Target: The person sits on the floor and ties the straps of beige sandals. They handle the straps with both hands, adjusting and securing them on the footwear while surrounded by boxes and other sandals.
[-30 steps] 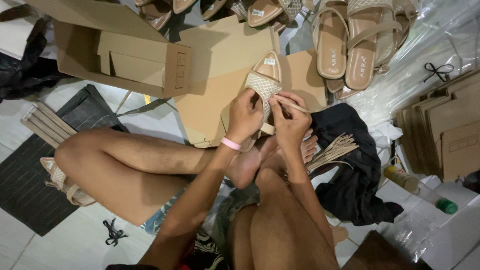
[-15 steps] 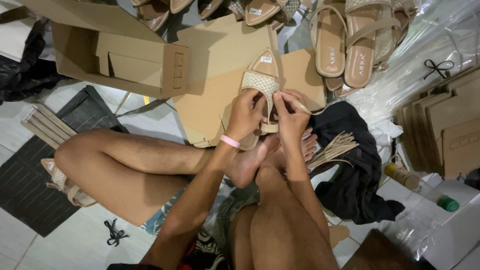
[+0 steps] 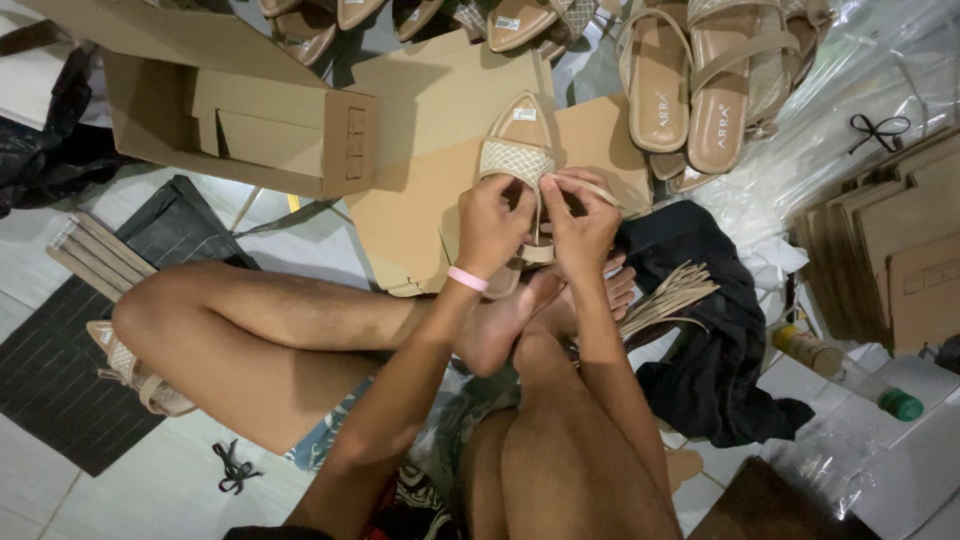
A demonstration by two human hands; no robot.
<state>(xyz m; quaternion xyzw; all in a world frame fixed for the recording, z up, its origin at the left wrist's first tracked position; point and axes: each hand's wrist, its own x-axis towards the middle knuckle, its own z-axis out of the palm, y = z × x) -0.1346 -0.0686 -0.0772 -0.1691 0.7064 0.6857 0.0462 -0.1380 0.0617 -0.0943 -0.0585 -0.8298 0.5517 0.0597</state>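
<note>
Both hands grip one beige sandal (image 3: 520,150) held over flat cardboard (image 3: 430,190) on the floor. The left hand (image 3: 490,228) pinches its strap beside the woven band; the right hand (image 3: 580,225) holds the strap's other side. An open box (image 3: 230,120) lies left, more sandals (image 3: 690,90) beyond.

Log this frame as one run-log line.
left hand: grips sandal by woven band | right hand: pinches thin strap | under sandal: flat cardboard | open box to left
</note>
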